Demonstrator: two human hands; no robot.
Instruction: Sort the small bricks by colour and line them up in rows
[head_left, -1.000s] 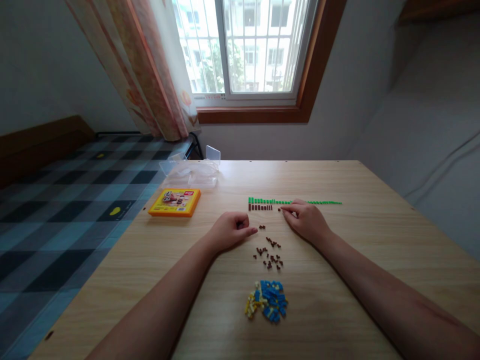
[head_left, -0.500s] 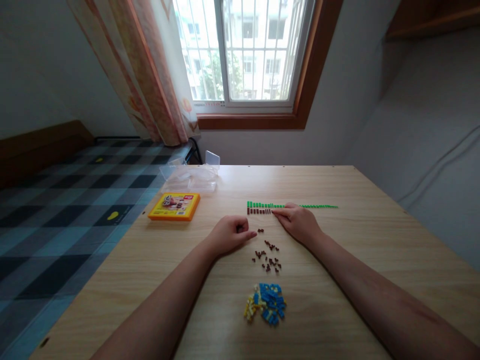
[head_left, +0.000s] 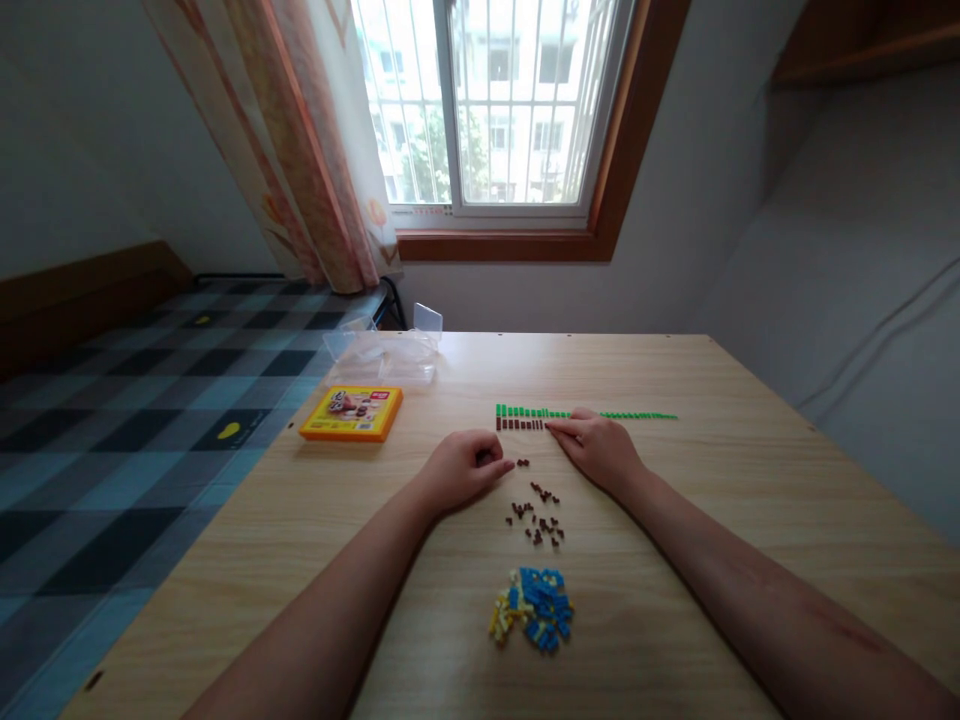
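My right hand point(head_left: 598, 448) rests on the wooden table point(head_left: 750, 480), fingers pinched together, its fingertips touching the right end of a short row of brown bricks point(head_left: 519, 424). Just behind that runs a long row of green bricks point(head_left: 637, 414). My left hand point(head_left: 465, 466) lies curled beside it, forefinger pointing right toward a loose brown brick point(head_left: 522, 463). Several loose brown bricks point(head_left: 540, 515) are scattered between my arms. A heap of blue and yellow bricks point(head_left: 534, 606) sits nearer to me.
An orange-yellow flat box point(head_left: 351, 413) lies at the table's left. Clear plastic bags and a small clear container point(head_left: 386, 350) sit behind it. A bed with a checked cover point(head_left: 135, 430) adjoins the table's left edge. A window and curtain are behind.
My right hand slid left along the rows, pushing a brown brick up to the end of the brown row. The left hand has stayed put. The camera tilted slightly.
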